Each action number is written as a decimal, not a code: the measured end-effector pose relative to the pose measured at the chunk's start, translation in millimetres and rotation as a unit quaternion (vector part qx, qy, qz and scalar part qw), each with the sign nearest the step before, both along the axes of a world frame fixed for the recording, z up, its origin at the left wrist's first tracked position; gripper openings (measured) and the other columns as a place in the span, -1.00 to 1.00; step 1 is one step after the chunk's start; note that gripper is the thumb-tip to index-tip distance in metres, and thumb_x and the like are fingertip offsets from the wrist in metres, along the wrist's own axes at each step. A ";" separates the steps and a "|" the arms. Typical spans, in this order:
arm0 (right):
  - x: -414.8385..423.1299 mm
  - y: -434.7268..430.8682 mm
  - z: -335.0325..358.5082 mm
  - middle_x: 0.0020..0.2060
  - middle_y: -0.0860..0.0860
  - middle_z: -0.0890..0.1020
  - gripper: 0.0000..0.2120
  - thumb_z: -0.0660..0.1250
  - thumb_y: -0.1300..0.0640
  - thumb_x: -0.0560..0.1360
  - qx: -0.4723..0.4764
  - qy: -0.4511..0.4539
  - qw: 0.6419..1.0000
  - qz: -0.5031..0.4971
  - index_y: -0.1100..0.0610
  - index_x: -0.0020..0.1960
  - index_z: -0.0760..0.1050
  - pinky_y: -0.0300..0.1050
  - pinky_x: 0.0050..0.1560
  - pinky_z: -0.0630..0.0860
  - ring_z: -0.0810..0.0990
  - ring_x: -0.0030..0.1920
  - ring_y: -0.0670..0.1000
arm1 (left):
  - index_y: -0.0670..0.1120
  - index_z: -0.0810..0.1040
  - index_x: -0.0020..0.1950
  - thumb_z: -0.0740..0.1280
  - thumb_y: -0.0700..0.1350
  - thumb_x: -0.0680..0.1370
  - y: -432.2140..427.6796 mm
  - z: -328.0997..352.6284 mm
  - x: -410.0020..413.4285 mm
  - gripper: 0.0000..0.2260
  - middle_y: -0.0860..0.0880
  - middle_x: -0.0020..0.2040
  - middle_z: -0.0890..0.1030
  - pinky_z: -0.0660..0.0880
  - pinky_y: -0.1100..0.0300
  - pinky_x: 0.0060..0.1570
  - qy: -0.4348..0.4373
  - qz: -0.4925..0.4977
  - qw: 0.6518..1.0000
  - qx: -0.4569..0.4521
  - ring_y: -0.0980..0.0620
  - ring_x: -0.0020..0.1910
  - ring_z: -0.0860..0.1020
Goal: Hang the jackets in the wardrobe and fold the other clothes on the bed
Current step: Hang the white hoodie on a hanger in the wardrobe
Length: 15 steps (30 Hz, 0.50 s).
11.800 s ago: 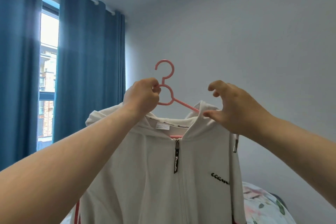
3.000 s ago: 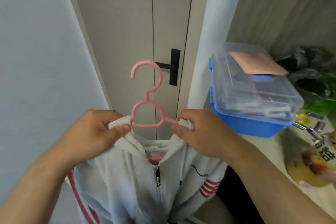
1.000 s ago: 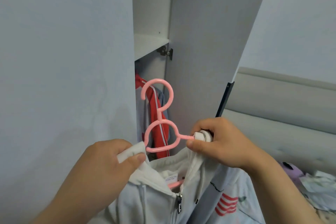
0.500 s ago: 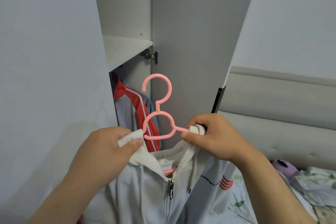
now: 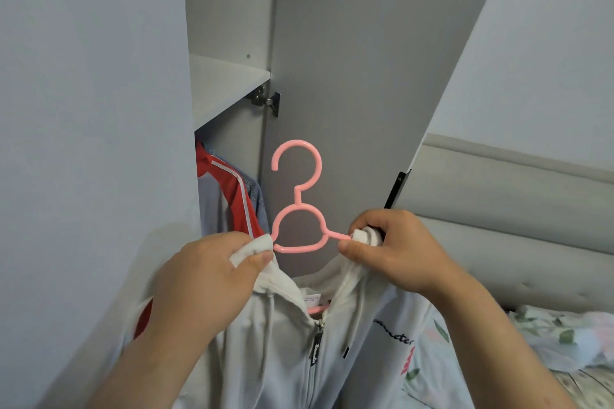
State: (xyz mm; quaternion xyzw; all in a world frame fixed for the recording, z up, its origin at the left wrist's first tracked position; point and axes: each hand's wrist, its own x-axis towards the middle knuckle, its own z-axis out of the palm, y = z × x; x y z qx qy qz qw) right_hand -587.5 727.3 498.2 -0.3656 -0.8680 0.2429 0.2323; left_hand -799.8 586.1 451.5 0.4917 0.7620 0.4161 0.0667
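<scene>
gripping white jacket [image 5: 282, 359] on pink hanger [image 5: 296, 197] | left hand [image 5: 212, 279] + right hand [image 5: 398, 249] | before open wardrobe [image 5: 226, 86]

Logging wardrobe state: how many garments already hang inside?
2: a red-and-grey jacket under the shelf, and a denim garment just right of it. Others may be hidden deeper inside.

Left hand [image 5: 212, 279] and right hand [image 5: 395, 249] are bare; the forearms [image 5: 156, 368] are bare to the frame edge. The thumbnails [image 5: 265, 256] are short and plain; the fingers [image 5: 382, 219] are thick, knuckles rounded.
</scene>
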 end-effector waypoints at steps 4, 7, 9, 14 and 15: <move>-5.6 26.8 -10.4 -0.33 -0.04 0.62 -0.82 0.52 -0.04 0.40 -0.016 0.008 1.000 0.003 0.00 -0.26 0.58 -0.23 -0.33 0.43 0.52 -0.35 -0.08 | 0.49 0.40 -0.03 0.40 0.15 0.45 25.0 -8.6 -4.8 -0.74 0.45 -0.09 0.50 0.37 0.35 -0.30 0.001 -0.001 1.000 0.022 0.26 -0.25 0.51; -9.9 54.6 -24.8 -0.34 -0.06 0.62 -0.84 0.52 -0.07 0.40 -0.022 0.011 1.000 0.013 -0.05 -0.25 0.59 -0.21 -0.33 0.46 0.55 -0.33 -0.07 | 0.37 0.41 0.10 0.35 0.21 0.43 48.4 -20.7 -10.8 -0.73 0.30 -0.31 0.56 0.35 0.38 -0.33 0.025 0.006 0.999 0.030 0.18 -0.30 0.51; -15.5 77.2 -33.5 -0.35 -0.09 0.61 -0.85 0.50 -0.09 0.39 -0.013 0.011 1.000 0.022 -0.08 -0.25 0.58 -0.26 -0.36 0.43 0.55 -0.34 -0.07 | 0.25 0.54 0.05 0.28 0.25 0.39 69.5 -28.2 -15.3 -0.73 0.28 -0.35 0.54 0.31 0.43 -0.33 0.044 0.025 0.998 0.032 0.17 -0.34 0.47; -35.0 131.3 -53.5 -0.27 -0.25 0.62 -0.80 0.45 -0.24 0.30 0.015 0.008 1.000 -0.009 -0.18 -0.19 0.53 -0.18 -0.35 0.49 0.58 -0.25 -0.13 | 0.15 0.53 0.02 0.17 0.26 0.42 121.2 -41.4 -24.5 -0.68 0.14 -0.30 0.62 0.49 0.16 -0.34 0.094 0.053 0.994 -0.002 0.08 -0.29 0.55; -39.2 142.1 -57.0 -0.27 -0.28 0.61 -0.77 0.43 -0.27 0.28 0.017 0.008 1.000 -0.012 -0.20 -0.16 0.52 -0.15 -0.36 0.50 0.58 -0.25 -0.14 | 0.10 0.58 -0.08 0.17 0.26 0.42 130.4 -44.3 -25.6 -0.67 0.13 -0.31 0.61 0.52 0.13 -0.34 0.099 0.064 0.993 -0.012 0.06 -0.30 0.57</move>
